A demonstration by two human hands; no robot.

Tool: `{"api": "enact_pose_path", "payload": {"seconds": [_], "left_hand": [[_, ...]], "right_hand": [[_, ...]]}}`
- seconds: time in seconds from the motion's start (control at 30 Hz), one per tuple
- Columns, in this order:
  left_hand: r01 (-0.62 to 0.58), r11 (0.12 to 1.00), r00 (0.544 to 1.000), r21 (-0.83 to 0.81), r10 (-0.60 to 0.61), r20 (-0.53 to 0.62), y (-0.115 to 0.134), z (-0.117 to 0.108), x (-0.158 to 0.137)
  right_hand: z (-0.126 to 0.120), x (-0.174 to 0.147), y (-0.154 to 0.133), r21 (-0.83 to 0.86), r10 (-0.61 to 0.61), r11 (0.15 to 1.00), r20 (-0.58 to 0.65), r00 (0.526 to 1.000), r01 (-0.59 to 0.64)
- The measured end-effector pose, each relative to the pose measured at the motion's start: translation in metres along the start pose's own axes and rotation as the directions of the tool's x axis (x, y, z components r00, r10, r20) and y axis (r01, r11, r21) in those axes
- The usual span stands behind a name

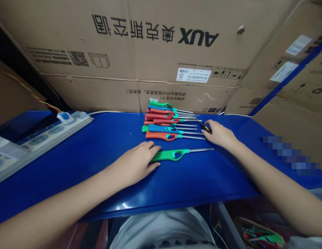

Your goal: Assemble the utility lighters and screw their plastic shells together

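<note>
My left hand (140,160) is closed round the handle end of a green gas lighter (168,155), which lies on the blue table with its metal tube pointing right. My right hand (221,133) pinches a small screwdriver (203,127) with a black and yellow handle, its thin shaft near the tubes of the piled lighters. Behind the green lighter lie several more in a row, among them an orange lighter (158,135), a blue lighter (163,129) and a red lighter (157,117). All their tubes point right.
A cardboard wall (135,62) with printing stands along the back of the blue table (103,138). A white power strip (44,140) with plugs lies at the left. Below the table's right side, an open box (244,226) holds more lighters. A blurred patch covers something at the right.
</note>
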State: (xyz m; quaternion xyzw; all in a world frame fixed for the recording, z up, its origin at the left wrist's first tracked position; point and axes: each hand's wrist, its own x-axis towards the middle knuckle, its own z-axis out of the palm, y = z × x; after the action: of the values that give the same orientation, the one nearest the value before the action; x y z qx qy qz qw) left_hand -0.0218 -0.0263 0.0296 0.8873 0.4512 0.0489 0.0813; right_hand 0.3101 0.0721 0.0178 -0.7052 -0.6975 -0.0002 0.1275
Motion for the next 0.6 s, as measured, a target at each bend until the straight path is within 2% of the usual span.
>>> {"api": "enact_pose_path", "payload": {"seconds": [0.03,0.07,0.17,0.27,0.33,0.37,0.4,0.43,0.47,0.53,0.57,0.6], "left_hand": [[0.009,1.000,1.000,0.001,-0.009,0.014,0.001,-0.001,-0.002],[0.024,1.000,0.999,0.009,-0.025,0.025,0.002,-0.003,-0.003],[0.080,0.996,0.996,0.025,-0.081,0.028,0.001,-0.005,-0.008],[0.078,0.997,0.997,-0.028,-0.078,-0.002,-0.003,-0.003,-0.009],[0.051,0.996,0.998,-0.069,-0.053,-0.028,-0.005,0.001,-0.008],[0.035,0.996,0.999,-0.088,-0.038,-0.038,-0.005,0.004,-0.007],[0.018,0.994,0.999,-0.106,-0.023,-0.047,-0.005,0.006,-0.007],[0.001,0.992,0.998,-0.123,-0.008,-0.057,-0.005,0.008,-0.007],[-0.015,0.990,0.998,-0.138,0.005,-0.069,-0.004,0.010,-0.007],[-0.043,0.986,0.995,-0.161,0.028,-0.099,-0.002,0.012,-0.007],[-0.057,0.984,0.993,-0.170,0.038,-0.111,-0.001,0.013,-0.008],[-0.070,0.981,0.991,-0.180,0.049,-0.122,-0.001,0.014,-0.008]], "right_hand": [[0.002,0.007,0.005,0.078,0.082,0.993,0.041,0.996,-0.085],[0.003,0.014,0.009,0.128,0.109,0.985,0.056,0.992,-0.115],[-0.003,0.028,0.016,0.234,0.136,0.963,-0.001,0.991,-0.132],[-0.019,0.036,0.012,0.318,0.194,0.940,-0.197,0.961,-0.125],[-0.030,0.037,-0.002,0.391,0.210,0.919,-0.393,0.895,-0.044],[-0.034,0.036,-0.013,0.462,0.191,0.883,-0.517,0.834,0.084],[-0.037,0.033,-0.027,0.526,0.155,0.814,-0.606,0.780,0.247],[-0.039,0.029,-0.043,0.574,0.102,0.720,-0.643,0.759,0.390],[-0.038,0.023,-0.061,0.612,0.031,0.627,-0.638,0.770,0.481],[-0.033,0.010,-0.098,0.714,-0.162,0.472,-0.506,0.847,0.517],[-0.029,0.004,-0.116,0.763,-0.267,0.415,-0.418,0.868,0.495],[-0.023,-0.001,-0.132,0.799,-0.363,0.371,-0.345,0.865,0.474]]}}
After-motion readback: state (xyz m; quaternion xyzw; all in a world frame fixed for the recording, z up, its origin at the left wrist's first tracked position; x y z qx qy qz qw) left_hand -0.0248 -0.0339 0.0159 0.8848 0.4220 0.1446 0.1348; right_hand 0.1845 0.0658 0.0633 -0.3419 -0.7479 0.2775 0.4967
